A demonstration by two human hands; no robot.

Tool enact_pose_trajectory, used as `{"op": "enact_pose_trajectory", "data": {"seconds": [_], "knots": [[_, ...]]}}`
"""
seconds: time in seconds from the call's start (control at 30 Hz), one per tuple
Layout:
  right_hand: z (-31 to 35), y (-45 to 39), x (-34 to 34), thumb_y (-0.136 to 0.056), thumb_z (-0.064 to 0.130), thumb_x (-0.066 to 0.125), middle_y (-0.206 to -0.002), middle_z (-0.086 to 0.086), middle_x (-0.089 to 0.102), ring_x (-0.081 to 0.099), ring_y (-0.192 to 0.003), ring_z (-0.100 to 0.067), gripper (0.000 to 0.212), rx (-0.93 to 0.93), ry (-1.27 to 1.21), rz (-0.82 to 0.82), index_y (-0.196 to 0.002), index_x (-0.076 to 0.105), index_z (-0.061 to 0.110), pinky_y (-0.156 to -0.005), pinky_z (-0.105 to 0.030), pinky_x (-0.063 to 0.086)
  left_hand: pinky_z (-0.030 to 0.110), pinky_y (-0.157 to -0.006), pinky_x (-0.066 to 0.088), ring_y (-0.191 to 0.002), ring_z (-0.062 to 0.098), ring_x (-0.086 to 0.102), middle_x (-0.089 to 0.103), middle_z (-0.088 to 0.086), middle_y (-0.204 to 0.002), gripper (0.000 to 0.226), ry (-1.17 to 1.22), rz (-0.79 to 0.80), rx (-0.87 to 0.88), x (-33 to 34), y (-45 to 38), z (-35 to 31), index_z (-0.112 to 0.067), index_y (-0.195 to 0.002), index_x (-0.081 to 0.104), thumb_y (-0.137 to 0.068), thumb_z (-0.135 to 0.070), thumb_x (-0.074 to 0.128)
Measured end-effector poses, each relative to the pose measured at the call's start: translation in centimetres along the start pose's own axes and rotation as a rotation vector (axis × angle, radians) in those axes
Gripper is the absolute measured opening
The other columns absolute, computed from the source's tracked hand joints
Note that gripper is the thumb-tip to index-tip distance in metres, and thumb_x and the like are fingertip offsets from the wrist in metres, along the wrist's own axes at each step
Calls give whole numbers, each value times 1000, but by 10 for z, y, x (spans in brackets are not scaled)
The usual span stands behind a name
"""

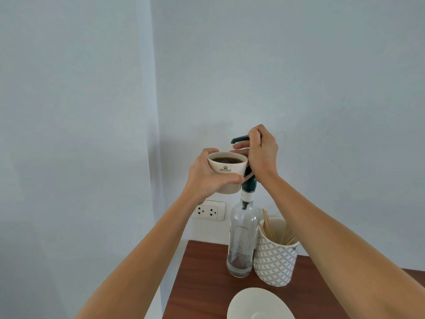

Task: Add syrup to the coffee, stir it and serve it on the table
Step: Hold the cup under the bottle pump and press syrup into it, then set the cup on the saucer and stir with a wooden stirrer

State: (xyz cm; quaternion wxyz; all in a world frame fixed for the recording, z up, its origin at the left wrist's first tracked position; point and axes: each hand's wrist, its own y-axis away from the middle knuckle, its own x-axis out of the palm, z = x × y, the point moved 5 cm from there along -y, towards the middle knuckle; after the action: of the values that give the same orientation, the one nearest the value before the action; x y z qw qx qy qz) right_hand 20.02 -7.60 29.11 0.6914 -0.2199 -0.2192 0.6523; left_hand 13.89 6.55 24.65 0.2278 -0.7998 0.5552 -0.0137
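Note:
My left hand [208, 176] grips a white cup [227, 171] of dark coffee and holds it up in the air, just under the dark green pump spout [239, 139]. The spout tops a tall clear glass syrup bottle [241, 238] standing on the brown table [202, 279]. My right hand [262, 153] is closed over the pump head from above. The bottle looks almost empty, with a little dark syrup at the bottom. The pump neck is partly hidden behind the cup and my right hand.
A patterned white and grey holder [274, 256] with several wooden stir sticks [270, 226] stands right of the bottle. A white saucer [257, 305] lies at the table's near edge. A wall socket [209, 211] sits behind, to the left.

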Motion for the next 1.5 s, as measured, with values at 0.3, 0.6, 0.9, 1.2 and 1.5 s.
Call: {"op": "enact_pose_trajectory", "data": {"seconds": [0.3,0.6,0.9,1.2,1.5], "knots": [[1,1,-15,-101,44,44,-88,-13,74,75,-77,-27,29,88,63,118,-115,56,21,-72,-36,58,26,-73,54,-104,15,65,65,-6,-116,101,3,18,-36,8,9,6,-27,-128,51,-35,-42,89],[-17,69,-55,-103,31,46,-96,7,64,57,-81,-2,23,-19,288,-58,-109,59,13,-68,-8,39,42,-88,61,-105,16,68,69,-7,-113,102,7,49,-31,16,37,18,-29,-124,54,-30,-45,89],[-52,111,-65,-104,35,45,-73,-4,71,71,-72,-19,41,227,60,133,-89,71,8,-71,-36,59,43,-94,58,-107,16,67,69,-7,-112,103,5,99,10,29,63,29,-28,-123,54,-29,-46,91],[-103,177,-105,-107,34,38,-102,-3,78,72,-101,-22,40,294,148,206,-108,75,19,-93,-51,56,25,-91,53,-106,3,64,67,-13,-109,91,33,233,28,71,123,82,-26,-127,50,-51,-19,100],[-146,238,-132,-106,24,40,-103,-4,78,72,-103,-21,34,435,70,212,-114,73,17,-90,-34,60,12,-93,47,-117,1,60,64,-23,-117,91,42,340,12,104,170,139,-36,-126,47,-54,-23,100]]}}
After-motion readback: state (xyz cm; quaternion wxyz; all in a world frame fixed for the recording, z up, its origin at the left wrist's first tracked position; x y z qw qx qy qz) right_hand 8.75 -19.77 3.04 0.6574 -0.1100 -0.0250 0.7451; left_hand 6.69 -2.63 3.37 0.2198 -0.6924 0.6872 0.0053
